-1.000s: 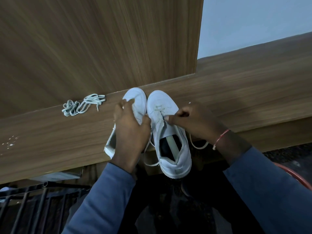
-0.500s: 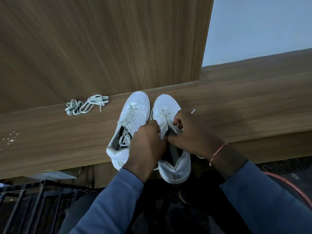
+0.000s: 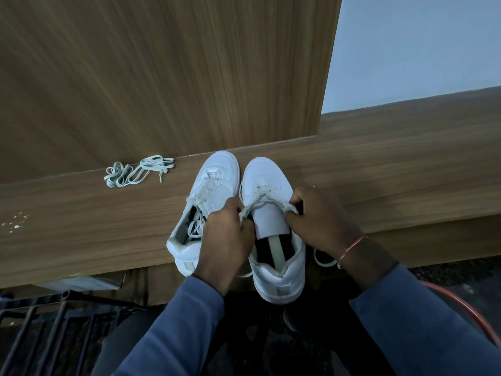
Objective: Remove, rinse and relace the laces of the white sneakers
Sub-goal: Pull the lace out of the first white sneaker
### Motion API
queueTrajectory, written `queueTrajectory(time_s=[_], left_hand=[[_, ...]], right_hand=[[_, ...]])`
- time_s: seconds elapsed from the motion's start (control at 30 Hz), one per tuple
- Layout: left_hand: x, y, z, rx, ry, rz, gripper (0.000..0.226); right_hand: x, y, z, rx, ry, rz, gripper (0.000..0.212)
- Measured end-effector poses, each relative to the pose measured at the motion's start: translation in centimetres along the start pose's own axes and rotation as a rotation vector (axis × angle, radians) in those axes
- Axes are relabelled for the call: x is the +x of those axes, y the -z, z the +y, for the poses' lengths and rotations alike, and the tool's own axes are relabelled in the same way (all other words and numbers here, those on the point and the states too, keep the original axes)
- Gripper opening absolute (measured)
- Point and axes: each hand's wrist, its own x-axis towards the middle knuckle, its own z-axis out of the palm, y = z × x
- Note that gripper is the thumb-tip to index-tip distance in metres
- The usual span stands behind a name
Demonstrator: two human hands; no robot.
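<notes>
both hands pinch the right sneaker lace (tongue exposed)

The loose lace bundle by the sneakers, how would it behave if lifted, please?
The lace bundle looks flat, thin and loosely looped, so probably floppy and light. Its free end may trail, and loops likely unravel.

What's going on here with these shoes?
A person is working on two white sneakers standing side by side on a wooden ledge. The left hand and the right hand each pinch one end of the lace of the right sneaker, which is threaded only near the toe. The left sneaker is loosely laced. A bundle of laces lies further left.
</notes>
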Motion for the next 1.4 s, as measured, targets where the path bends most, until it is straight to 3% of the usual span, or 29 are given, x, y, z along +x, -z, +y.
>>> queueTrajectory(time_s=[0.1, 0.2, 0.47, 0.7, 0.87, 1.0, 1.17, 1.27, 1.4], left_hand=[[-0.6, -0.2, -0.1, -0.039, -0.030, -0.014, 0.014], [-0.7, -0.4, 0.1, -0.086, -0.047, 0.002, 0.020], [-0.5, -0.7, 0.2, -0.113, -0.077, 0.011, 0.033], [-0.4, -0.8, 0.1, -0.101, -0.084, 0.018, 0.032], [-0.3, -1.0, 0.3, -0.097, -0.057, 0.028, 0.030], [-0.5, -1.0, 0.1, -0.111, -0.067, 0.022, 0.033], [-0.4, -1.0, 0.0, -0.119, -0.064, 0.014, 0.032], [-0.5, -0.8, 0.1, -0.125, -0.069, 0.015, 0.031], [-0.5, -0.9, 0.3, -0.107, -0.049, 0.030, 0.033]], right_hand=[[-0.5, -1.1, -0.6, 0.031, 0.016, 0.017, 0.013], [-0.6, -2.8, -1.7, -0.048, 0.156, 0.089, 0.025], [1.3, -4.2, -3.2, -0.281, 0.070, 0.070, 0.020], [1.9, -4.1, -2.7, -0.163, 0.196, 0.052, 0.012], [2.1, -3.5, -2.2, 0.129, 0.074, 0.267, 0.005], [2.1, -3.4, -2.1, -0.015, 0.255, 0.062, 0.016], [1.9, -3.6, -1.0, -0.182, 0.342, -0.196, 0.009], [2.2, -3.3, -0.9, 0.023, 0.301, -0.151, 0.007], [2.5, -1.8, -2.1, 1.076, -0.225, -0.074, 0.021]])
